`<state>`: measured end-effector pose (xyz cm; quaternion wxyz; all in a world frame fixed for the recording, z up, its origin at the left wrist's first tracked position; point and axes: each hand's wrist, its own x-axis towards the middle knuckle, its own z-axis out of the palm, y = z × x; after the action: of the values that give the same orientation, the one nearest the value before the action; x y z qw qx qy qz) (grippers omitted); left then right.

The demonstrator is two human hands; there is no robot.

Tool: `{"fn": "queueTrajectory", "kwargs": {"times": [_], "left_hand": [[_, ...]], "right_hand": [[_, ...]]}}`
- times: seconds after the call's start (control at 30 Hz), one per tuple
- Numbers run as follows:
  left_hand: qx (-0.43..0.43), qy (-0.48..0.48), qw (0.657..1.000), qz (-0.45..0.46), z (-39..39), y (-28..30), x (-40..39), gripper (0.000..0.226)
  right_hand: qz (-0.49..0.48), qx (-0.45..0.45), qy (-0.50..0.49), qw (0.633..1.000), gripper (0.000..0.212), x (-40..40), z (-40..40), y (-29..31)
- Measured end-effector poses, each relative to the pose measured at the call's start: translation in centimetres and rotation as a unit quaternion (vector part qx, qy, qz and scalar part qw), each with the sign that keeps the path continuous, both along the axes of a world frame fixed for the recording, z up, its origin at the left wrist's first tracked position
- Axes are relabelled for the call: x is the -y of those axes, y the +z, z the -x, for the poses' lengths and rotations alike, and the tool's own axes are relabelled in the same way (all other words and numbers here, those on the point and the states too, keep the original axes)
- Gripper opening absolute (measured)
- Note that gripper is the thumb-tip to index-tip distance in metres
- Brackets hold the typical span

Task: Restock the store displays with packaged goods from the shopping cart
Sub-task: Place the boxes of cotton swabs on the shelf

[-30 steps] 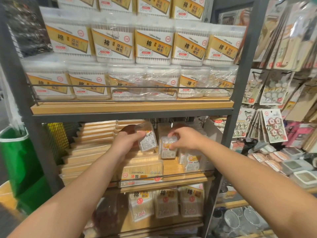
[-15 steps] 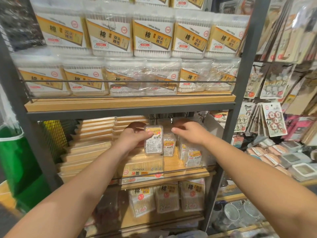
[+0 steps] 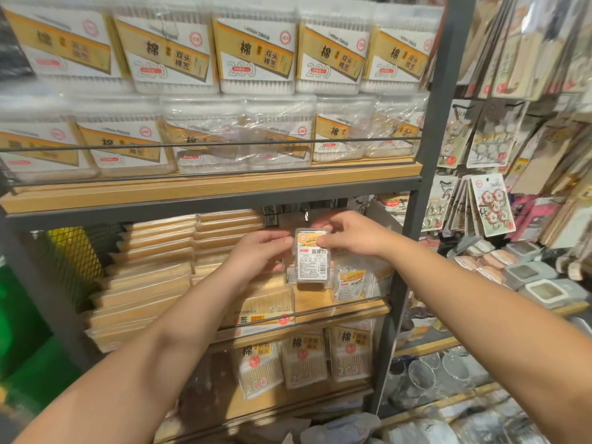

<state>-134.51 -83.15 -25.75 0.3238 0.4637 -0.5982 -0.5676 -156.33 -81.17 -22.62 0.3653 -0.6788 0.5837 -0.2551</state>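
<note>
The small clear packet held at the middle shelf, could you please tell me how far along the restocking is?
Done: similar packets already stand on the middle shelf. In hand: the left hand and right hand both pinch the small clear packet upright above that row, not yet released. Left: setting it down; the cart is out of view.

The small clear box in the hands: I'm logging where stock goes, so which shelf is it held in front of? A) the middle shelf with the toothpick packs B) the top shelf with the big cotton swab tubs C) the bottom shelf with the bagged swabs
A: both the left hand and the right hand pinch the box upright at the middle shelf, beside the toothpick packs.
</note>
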Motion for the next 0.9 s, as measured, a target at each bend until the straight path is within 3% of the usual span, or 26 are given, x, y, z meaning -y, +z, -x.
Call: {"fn": "queueTrajectory", "kwargs": {"times": [0.1,0.33,0.57,0.7,0.9], "left_hand": [[0.029,0.003,0.999,0.015,-0.8,-0.7,-0.2,0.032],[0.048,-0.015,0.999,0.011,-1.0,-0.6,-0.7,0.02],[0.054,-0.032,0.998,0.013,-0.8,0.0,-1.3,0.011],[0.054,-0.031,0.998,0.024,-1.4,0.3,-2.3,0.016],[0.07,-0.033,0.995,0.066,0.7,1.3,-5.1,0.016]], "right_hand": [[0.007,-0.037,0.007,0.999,0.034,-0.1,0.3,-0.4],[0.087,-0.275,0.061,0.956,0.038,0.0,-1.9,-1.9],[0.133,-0.332,0.045,0.933,0.044,-0.2,-2.7,-2.6],[0.125,-0.294,0.019,0.947,0.047,-1.0,-2.1,-2.4],[0.128,-0.082,-0.075,0.986,0.029,-6.0,0.9,-1.1]]}}
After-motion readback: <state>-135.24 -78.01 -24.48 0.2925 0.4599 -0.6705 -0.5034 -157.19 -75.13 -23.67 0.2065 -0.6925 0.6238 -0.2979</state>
